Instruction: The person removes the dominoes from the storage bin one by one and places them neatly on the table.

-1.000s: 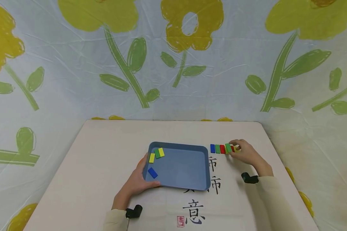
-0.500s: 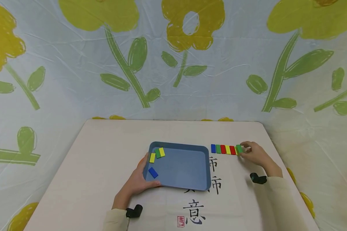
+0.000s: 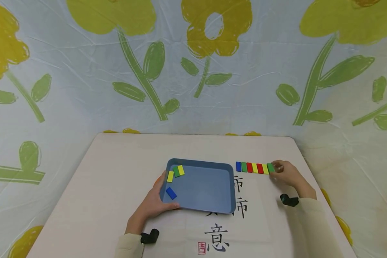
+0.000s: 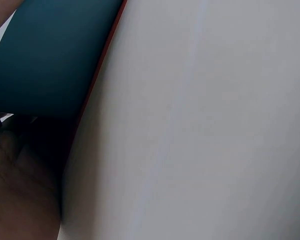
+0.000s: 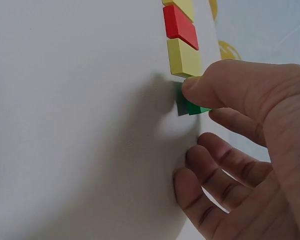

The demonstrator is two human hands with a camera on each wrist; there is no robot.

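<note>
A small screened-off corner, whether in a home or a workplace cannot be told: wrinkled pale sheeting (image 3: 245, 111), printed with large yellow flowers (image 3: 214, 25) and green leaves (image 3: 154, 60), rises beyond the far edge of the surface (image 3: 116, 172) and flanks its left and right edges; black brush-style characters (image 3: 216, 238) and a red seal mark (image 3: 201, 248) lie toward the near edge

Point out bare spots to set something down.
Bare: the table left of the blue tray and left hand; the strip between tray and table's far edge; the tray floor right of its four blocks. Crowded: the tray's left end; and right of the tray, the row of blocks ending at the right hand.
</note>
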